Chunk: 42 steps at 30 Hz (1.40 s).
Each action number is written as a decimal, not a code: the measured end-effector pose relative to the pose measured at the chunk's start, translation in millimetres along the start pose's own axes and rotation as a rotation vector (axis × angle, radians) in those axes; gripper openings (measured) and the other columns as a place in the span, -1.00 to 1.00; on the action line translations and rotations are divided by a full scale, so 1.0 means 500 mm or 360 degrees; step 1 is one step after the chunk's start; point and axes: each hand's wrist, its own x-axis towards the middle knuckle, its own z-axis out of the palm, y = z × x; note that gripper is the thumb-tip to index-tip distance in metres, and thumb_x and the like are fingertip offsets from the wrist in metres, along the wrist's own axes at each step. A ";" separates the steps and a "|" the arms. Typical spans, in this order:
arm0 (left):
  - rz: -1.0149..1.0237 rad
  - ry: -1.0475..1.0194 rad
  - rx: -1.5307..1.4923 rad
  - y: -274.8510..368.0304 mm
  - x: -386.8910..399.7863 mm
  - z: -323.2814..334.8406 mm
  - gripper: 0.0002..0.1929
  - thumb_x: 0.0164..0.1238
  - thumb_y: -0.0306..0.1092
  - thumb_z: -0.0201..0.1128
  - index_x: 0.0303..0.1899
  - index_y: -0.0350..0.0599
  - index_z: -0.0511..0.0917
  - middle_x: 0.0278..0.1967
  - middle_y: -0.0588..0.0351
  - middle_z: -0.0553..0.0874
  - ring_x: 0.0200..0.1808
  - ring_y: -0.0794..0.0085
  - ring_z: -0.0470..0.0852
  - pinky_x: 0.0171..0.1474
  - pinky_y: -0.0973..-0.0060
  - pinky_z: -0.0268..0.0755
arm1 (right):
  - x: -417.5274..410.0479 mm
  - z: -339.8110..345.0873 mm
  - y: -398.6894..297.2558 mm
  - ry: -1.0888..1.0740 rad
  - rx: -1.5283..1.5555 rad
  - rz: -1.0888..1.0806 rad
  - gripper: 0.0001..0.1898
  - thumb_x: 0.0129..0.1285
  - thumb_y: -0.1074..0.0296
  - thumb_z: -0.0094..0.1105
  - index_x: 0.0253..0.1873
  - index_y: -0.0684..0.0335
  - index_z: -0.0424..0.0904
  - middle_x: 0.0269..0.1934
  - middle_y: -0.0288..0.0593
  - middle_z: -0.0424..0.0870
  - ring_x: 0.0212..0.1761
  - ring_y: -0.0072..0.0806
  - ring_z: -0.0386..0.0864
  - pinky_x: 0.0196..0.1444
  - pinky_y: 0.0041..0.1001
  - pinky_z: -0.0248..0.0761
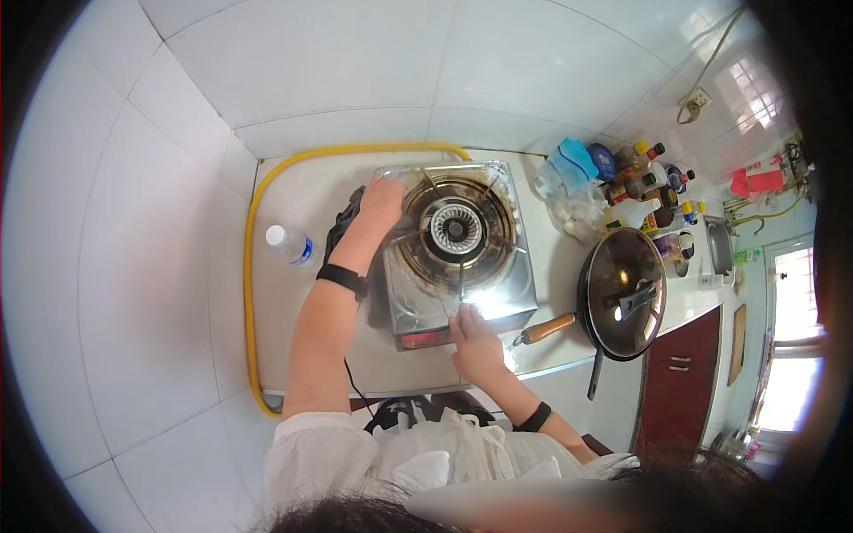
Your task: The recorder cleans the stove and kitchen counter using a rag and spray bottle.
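A single-burner gas stove (426,303) with a stained metal top stands slightly turned on the white counter. At its back left corner is my left hand (384,202), fingers curled; what lies under them is hidden. My right hand (480,348) touches the front edge, with its fingertips over the top; I cannot tell whether it grips. The round burner (456,228) lies between my hands, and no flame shows. A crumpled black item (348,212) sits beside the stove's left side, partly behind my left forearm.
A yellow gas hose (250,286) curves round the counter's left and back. A clear plastic bottle (290,245) stands left. To the right, a glass-lidded wok (623,293) points its wooden handle (550,328) at the stove. Plastic bags (576,210) and several condiment bottles (643,180) crowd behind it.
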 end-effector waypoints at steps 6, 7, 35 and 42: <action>0.0012 0.0396 0.0118 0.003 0.011 0.016 -0.89 -0.11 -0.52 0.10 -0.50 -0.14 0.57 -0.38 -0.04 0.53 -0.15 0.15 0.44 -0.11 0.34 0.33 | -0.004 0.019 -0.003 0.0030 -0.0130 -0.0085 -0.44 -0.26 0.43 0.09 -0.01 0.47 0.34 0.09 0.23 0.23 0.14 0.07 0.20 0.11 -0.22 0.18; 0.0005 0.0370 0.0038 0.008 -0.007 0.014 -0.85 -0.15 -0.59 0.13 -0.47 -0.13 0.57 -0.38 -0.04 0.51 -0.14 0.12 0.42 -0.08 0.32 0.31 | -0.007 0.019 0.000 0.0023 -0.0128 -0.0067 -0.44 -0.26 0.43 0.09 -0.01 0.47 0.34 0.09 0.23 0.23 0.14 0.07 0.20 0.11 -0.22 0.18; -0.0309 0.0287 0.0160 0.013 -0.002 -0.007 -0.88 -0.01 -0.43 0.07 -0.48 -0.13 0.59 -0.36 0.01 0.55 -0.19 0.22 0.50 -0.19 0.36 0.40 | 0.004 0.002 0.002 -0.0106 -0.0235 -0.0180 -0.56 -0.10 0.35 -0.02 -0.05 0.43 0.40 0.07 0.28 0.29 0.11 0.05 0.29 0.13 -0.23 0.16; -0.0583 0.0078 -0.0135 0.098 -0.261 -0.022 -0.83 -0.08 -0.49 0.09 -0.40 -0.10 0.59 -0.35 -0.04 0.53 -0.21 0.15 0.47 -0.17 0.32 0.38 | 0.006 0.000 0.010 0.0041 -0.0120 -0.0228 -0.51 -0.29 0.42 0.10 -0.10 0.45 0.42 0.02 0.26 0.29 0.06 0.10 0.29 0.02 -0.23 0.28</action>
